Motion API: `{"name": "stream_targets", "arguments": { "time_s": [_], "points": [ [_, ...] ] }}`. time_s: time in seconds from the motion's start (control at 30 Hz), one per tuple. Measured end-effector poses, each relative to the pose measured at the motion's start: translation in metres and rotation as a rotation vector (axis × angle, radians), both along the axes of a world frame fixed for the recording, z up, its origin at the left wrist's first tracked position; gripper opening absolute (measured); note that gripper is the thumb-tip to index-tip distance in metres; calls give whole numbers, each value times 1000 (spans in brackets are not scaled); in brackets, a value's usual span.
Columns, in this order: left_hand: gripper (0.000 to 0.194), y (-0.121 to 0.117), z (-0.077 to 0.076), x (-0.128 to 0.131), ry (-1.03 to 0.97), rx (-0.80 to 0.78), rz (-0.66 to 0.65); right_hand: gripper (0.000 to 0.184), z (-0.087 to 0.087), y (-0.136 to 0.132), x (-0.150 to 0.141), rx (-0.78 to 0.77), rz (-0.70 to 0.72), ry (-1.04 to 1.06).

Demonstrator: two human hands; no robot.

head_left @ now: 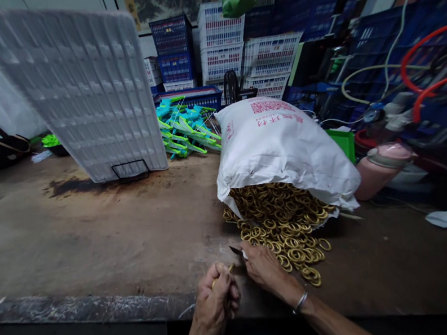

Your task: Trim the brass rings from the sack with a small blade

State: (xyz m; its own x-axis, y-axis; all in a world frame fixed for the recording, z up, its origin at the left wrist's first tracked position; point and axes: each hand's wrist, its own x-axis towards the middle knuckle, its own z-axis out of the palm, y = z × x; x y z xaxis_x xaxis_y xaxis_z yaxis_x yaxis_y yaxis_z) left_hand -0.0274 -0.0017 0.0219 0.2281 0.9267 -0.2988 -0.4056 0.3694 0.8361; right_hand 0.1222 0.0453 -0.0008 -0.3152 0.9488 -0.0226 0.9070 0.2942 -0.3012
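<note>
My left hand is closed in a pinch on a gold-coloured ring, whose edge pokes out between the fingers. Close beside it, my right hand grips a small knife with a dark blade that points up and left. The knife's handle is mostly covered by my fingers. Just beyond the right hand, many loose gold-coloured rings spill onto the table from the mouth of a white woven sack lying on its side.
A white ribbed plastic panel stands upright in a black wire stand at left. Green and blue plastic parts are heaped behind. A pink bottle stands right of the sack. Stacked crates line the back. The wooden table's front edge is near me.
</note>
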Motion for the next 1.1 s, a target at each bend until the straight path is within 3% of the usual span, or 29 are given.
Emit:
{"name": "stream_targets", "arguments": {
  "time_s": [0.1, 0.23, 0.47, 0.67, 0.83, 1.1],
  "points": [
    [28, 3, 7, -1, -167, -44, 4, 22, 5, 6, 7, 55, -84, -52],
    [25, 9, 4, -3, -213, -48, 49, 22, 8, 12, 13, 103, -187, -90],
    [11, 10, -7, -10, -303, -88, 45, 15, -6, 14, 22, 116, -232, -140],
    [14, 12, -13, -13, -429, -236, 32, 9, -9, 18, 27, 113, -234, -26],
    [21, 14, -15, -8, -383, -297, 89, 10, -7, 19, 32, 131, -232, 75],
    [26, 21, -13, 7, -84, -116, 24, 11, 7, 6, 17, 40, -133, 435]
  ]
}}
